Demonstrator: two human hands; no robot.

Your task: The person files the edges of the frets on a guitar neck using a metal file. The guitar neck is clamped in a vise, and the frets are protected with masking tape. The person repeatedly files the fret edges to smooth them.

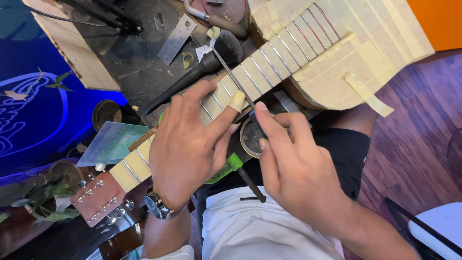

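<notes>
The right hand sits nearest the camera, its fingers drawn together and pinched on the dark handle of a thin steel file, whose narrow blade runs up and away across the frets. Just beside it the left hand lies flat over the neck of the guitar, fingers spread a little apart, the thumb wrapped in cream masking tape and pressing on the fretboard close to the file's handle. A silver wristwatch rides on that wrist.

The cream-taped guitar neck with bare metal frets slants from the lower left to the upper right across the workbench. Every strip of fretboard between the frets is masked, and the tape carries on over the guitar body at the upper right. At the lower left the reddish-brown headstock with chrome tuning pegs sticks out past the left wrist.

Under the neck, between the hands, shows a green clamp with a black screw handle. Beyond the neck a black round-headed brush lies on the dark bench top, near a small steel ruler.
</notes>
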